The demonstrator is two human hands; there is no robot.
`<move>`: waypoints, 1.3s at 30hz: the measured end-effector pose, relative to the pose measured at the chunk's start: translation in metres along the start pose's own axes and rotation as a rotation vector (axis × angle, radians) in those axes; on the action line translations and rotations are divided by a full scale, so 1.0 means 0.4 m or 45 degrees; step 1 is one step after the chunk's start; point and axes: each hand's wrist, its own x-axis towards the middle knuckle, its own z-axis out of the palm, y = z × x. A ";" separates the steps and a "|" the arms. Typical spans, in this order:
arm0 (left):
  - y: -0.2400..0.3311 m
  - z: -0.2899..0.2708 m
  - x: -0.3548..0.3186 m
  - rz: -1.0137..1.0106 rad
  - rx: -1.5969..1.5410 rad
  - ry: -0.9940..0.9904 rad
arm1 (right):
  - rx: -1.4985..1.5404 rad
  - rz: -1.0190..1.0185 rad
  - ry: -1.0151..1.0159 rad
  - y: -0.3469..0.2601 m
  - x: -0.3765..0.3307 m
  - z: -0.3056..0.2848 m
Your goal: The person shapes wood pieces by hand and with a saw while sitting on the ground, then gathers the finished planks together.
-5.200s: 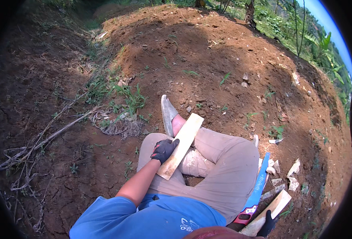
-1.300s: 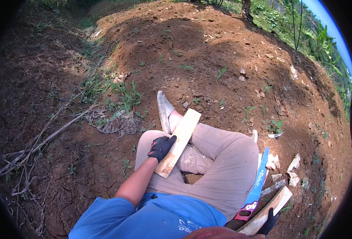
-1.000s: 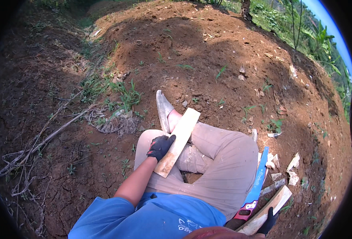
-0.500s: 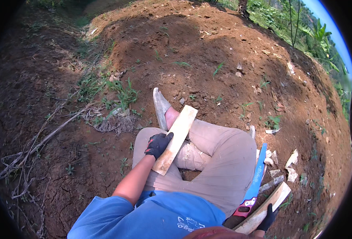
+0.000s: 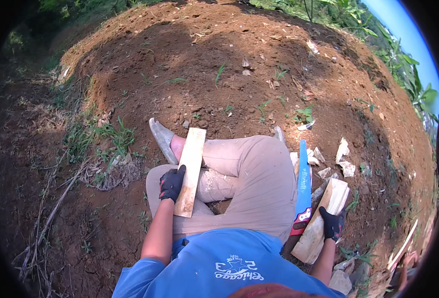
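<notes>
My left hand [image 5: 171, 184], in a black glove with red marks, is closed on the left edge of a pale wooden board [image 5: 193, 151]. The board lies lengthwise over my crossed legs, its lower end browner than the upper. On my right, my gloved right hand [image 5: 332, 224] is closed on the right edge of a thicker piece of split wood [image 5: 334, 194], tilted beside my thigh. Between that wood and my leg lies a hand saw [image 5: 303, 181] with a blue blade and a red handle. The wood partly hides the handle.
I sit on sloping brown soil [image 5: 174, 64]. Pale wood chips [image 5: 346, 161] lie beyond the saw, and grey stones [image 5: 341, 281] near my right forearm. Dry stalks [image 5: 55, 211] and grass tufts [image 5: 117, 134] are on the left. Green plants [image 5: 408, 72] stand along the far right.
My view has turned rightward. The split wood in my right hand now shows more of its broad face and is farther into view. The board stays in my left hand, turned more upright.
</notes>
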 end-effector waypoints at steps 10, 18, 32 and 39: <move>-0.052 0.040 0.016 0.167 0.126 0.095 | -0.175 0.103 0.060 -0.153 -0.089 0.040; -0.111 0.059 0.072 0.263 0.145 0.053 | 0.366 0.082 -0.144 -0.048 0.006 -0.054; -0.089 -0.053 0.037 -0.158 -1.424 -0.914 | 2.202 0.298 -0.693 0.036 0.069 -0.108; 0.220 -0.075 -0.127 0.367 -1.636 -0.771 | 2.470 -0.100 -1.058 -0.340 -0.004 -0.167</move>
